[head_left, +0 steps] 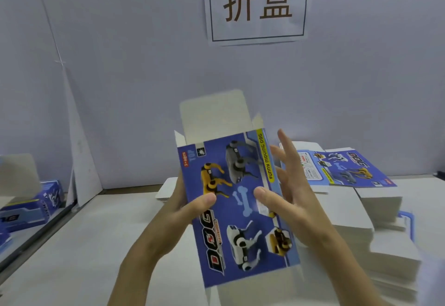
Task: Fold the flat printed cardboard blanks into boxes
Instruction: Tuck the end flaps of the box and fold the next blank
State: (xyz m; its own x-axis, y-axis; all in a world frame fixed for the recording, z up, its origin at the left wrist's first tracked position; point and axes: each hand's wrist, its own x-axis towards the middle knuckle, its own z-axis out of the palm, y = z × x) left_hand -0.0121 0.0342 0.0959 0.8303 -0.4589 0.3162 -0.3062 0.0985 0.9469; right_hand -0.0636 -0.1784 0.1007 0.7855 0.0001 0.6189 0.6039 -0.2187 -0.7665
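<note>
Head view: blue printed box (237,209) held up in mid-air above the table (72,245), centred between both hands, long axis running away from the camera, far end open with white top flap (214,110) standing up and two small side flaps spread. Left hand (190,209) clamped on the box's left edge, thumb pressed on the printed face near the yellow dog picture, fingers hidden behind the panel. Right hand (286,185) at the box's right edge, thumb lying on the printed face beside the bone graphic, fingers straight and fanned apart past the edge, not curled round anything. Stack of flat blanks (361,221) on the table to the right, white sides up, with one printed blank (346,170) lying face up on the far pile. Finished blue boxes (31,207) at the left edge. White sign (257,4) with two dark characters on the wall behind.
</note>
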